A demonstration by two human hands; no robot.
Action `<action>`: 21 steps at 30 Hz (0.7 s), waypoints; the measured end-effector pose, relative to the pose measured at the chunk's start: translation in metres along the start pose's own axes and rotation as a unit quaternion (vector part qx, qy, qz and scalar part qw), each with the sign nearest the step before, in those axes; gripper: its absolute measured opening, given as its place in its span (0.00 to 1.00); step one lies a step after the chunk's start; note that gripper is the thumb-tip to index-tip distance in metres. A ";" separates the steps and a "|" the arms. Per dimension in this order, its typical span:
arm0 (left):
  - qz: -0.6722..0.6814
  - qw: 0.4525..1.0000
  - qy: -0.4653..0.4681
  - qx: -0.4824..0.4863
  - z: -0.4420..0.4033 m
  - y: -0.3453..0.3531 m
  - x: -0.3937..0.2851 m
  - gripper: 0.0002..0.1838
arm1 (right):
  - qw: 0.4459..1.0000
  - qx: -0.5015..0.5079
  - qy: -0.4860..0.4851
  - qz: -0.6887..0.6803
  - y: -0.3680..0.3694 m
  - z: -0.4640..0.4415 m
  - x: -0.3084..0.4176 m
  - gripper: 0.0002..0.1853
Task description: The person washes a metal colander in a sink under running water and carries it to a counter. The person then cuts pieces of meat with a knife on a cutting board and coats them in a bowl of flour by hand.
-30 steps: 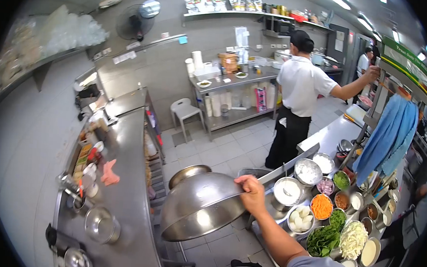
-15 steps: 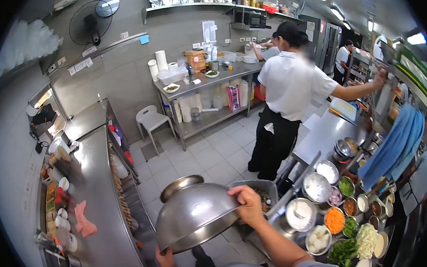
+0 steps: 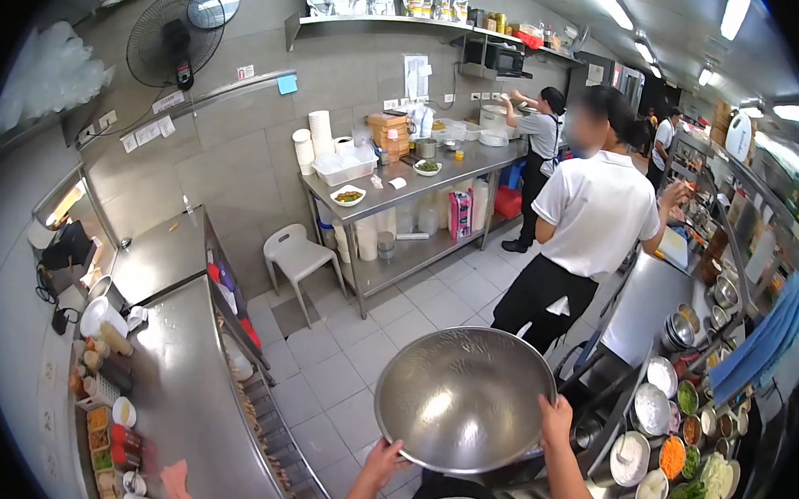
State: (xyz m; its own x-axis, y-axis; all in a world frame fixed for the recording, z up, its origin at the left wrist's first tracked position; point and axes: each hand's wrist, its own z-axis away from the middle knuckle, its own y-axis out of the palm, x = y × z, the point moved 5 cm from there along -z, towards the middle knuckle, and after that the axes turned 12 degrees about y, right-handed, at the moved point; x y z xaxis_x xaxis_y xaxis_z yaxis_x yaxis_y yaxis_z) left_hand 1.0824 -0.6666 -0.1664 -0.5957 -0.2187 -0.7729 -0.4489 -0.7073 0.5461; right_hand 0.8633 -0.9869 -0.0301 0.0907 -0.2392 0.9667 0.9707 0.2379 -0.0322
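A large metal mixing bowl (image 3: 464, 395) is in front of my body, with its wet-looking inside facing me. My left hand (image 3: 384, 461) grips its lower left rim, the fingers partly hidden under the edge. On the right side, my right hand (image 3: 554, 424) is closed on the rim with the thumb near the top of the edge. Nothing but a few shiny droplets or marks shows inside the bowl.
A person in a white shirt (image 3: 594, 211) stands just beyond the bowl. Ingredient containers, including shredded carrot (image 3: 671, 456), line the right counter. A steel counter (image 3: 185, 383) runs along my left. A white stool (image 3: 300, 254) stands by the prep table (image 3: 412, 195).
The bowl has turned from tilted, outer side showing, to inside facing me, and has moved right. My view has shifted right. The person in white has lowered the outstretched arm.
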 end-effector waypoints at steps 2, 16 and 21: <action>-0.026 1.000 0.007 0.011 -0.029 0.003 0.004 0.29 | 0.999 -0.016 0.025 0.018 -0.001 -0.011 -0.033 0.12; -0.319 0.921 -0.157 0.159 -0.209 -0.047 -0.070 0.30 | 0.964 -0.202 0.172 -0.035 -0.067 -0.084 -0.223 0.16; -0.606 0.760 -0.020 0.234 -0.300 -0.200 -0.043 0.20 | 0.923 -0.313 0.213 -0.070 -0.063 -0.065 -0.233 0.14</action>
State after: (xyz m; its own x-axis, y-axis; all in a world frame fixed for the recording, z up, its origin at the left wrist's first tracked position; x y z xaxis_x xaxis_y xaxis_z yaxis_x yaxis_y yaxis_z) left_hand 1.3975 -0.7172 -0.3399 0.4289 0.4295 -0.7947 -0.8660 -0.0549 -0.4970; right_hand 0.7954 -1.0077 -0.2698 -0.0961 -0.6066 0.7891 0.9053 -0.3828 -0.1841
